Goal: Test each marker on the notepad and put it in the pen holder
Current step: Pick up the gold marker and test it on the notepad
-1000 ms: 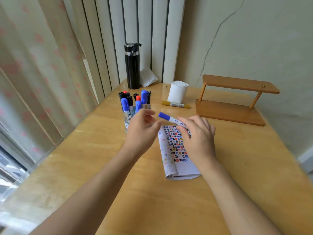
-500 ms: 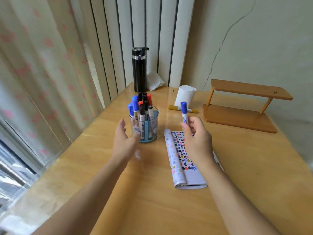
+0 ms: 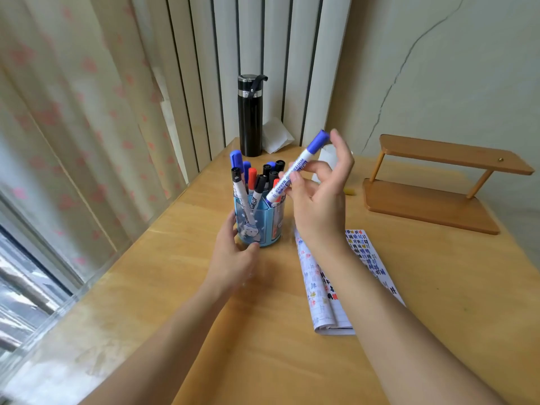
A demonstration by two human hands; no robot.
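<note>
A clear blue pen holder (image 3: 260, 223) stands on the wooden desk with several blue, black and red capped markers in it. My left hand (image 3: 233, 258) grips the holder's near left side. My right hand (image 3: 318, 206) holds a capped blue marker (image 3: 295, 168) tilted, its lower end at the holder's right rim and its cap pointing up and to the right. The open notepad (image 3: 324, 293), covered in coloured scribbles, lies to the right of the holder, partly under my right forearm. A yellow marker (image 3: 350, 190) on the desk shows only its tip behind my right hand.
A black flask (image 3: 249, 118) and a crumpled tissue (image 3: 276, 135) stand at the back by the blinds. A wooden shelf stand (image 3: 432, 197) sits at the back right. A white paper roll (image 3: 324, 159) is mostly hidden behind my right hand. The desk's left edge meets a window.
My right hand has carried the blue marker left and tilted it over the pen holder. My left hand has closed on the holder's side.
</note>
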